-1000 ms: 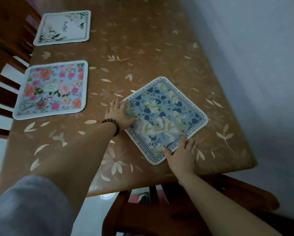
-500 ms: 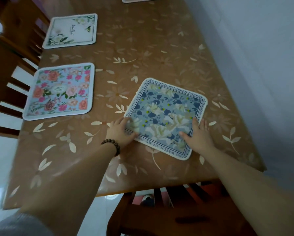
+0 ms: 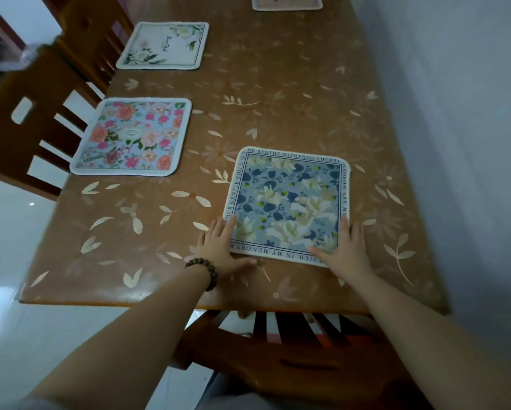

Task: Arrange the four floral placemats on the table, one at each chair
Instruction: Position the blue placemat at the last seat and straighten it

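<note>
I am pressing my left hand and right hand flat, palms open, on the near corners of the blue mat, squaring it to the chair just below it. Beyond it to the left, the pink mat and white mat are lying before side chairs; a fourth mat is lying at the far end.

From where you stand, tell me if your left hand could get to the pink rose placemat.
Probably yes. The left hand rests flat at the blue placemat's near left corner, and only bare table lies between it and the pink rose placemat. Nothing stands in the way, though the arm is already well extended.
</note>
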